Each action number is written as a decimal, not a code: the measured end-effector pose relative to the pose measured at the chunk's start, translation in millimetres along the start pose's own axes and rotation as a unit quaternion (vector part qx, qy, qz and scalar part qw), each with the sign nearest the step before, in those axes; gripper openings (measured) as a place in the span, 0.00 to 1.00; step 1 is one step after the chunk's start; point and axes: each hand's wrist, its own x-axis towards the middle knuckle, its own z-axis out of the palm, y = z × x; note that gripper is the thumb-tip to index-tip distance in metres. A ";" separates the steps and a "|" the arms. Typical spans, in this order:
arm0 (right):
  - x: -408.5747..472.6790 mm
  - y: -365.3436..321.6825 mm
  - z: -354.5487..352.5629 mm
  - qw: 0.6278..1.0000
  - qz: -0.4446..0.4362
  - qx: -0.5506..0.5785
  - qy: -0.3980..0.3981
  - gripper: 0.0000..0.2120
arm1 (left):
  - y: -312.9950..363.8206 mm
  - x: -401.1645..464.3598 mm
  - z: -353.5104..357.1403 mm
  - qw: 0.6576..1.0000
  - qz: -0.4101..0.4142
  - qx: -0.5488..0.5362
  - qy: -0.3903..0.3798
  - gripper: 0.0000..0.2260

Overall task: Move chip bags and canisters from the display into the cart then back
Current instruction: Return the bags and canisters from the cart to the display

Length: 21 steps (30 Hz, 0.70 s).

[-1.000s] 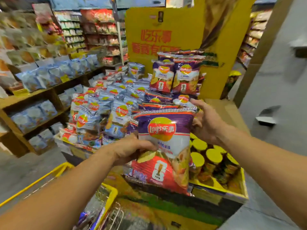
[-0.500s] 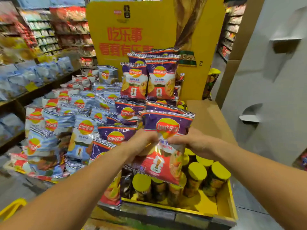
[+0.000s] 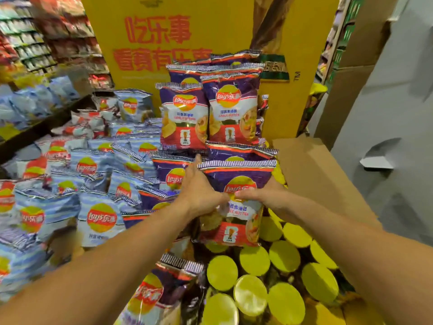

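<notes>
A purple and red chip bag (image 3: 236, 221) stands upright at the middle of the display, just behind several yellow-lidded canisters (image 3: 250, 299). My left hand (image 3: 199, 191) holds its left edge, fingers stretched up along the side, thumb across the front. My right hand (image 3: 255, 195) grips its right side, thumb on the front near the logo; its fingers are hidden behind the bag. Two matching purple bags (image 3: 206, 116) stand upright behind it. The cart is out of view.
Light blue chip bags (image 3: 98, 214) crowd the display's left half. A yellow sign board (image 3: 234, 26) rises behind the bags. Brown cardboard (image 3: 314, 174) lies at the right, grey boxes (image 3: 393, 113) beyond it. Store shelves (image 3: 46, 48) fill the far left.
Both hands carried the purple bag up and forward from above the cart onto the display. The view swung right and closer, and the cart's yellow rim left the frame.
</notes>
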 end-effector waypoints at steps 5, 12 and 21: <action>13.5 5.9 0.2 0.999 0.034 -0.026 -0.015 0.35 | -8.6 -19.6 8.4 0.965 0.152 -0.011 0.213 0.49; 7.8 21.3 -1.2 0.986 0.056 -0.148 -0.058 0.60 | -12.2 -5.0 6.9 0.857 0.317 0.405 -0.012 0.54; -47.1 6.5 -1.2 0.903 0.099 -0.394 -0.139 0.24 | 4.3 4.2 -5.0 0.823 0.276 0.488 -0.094 0.57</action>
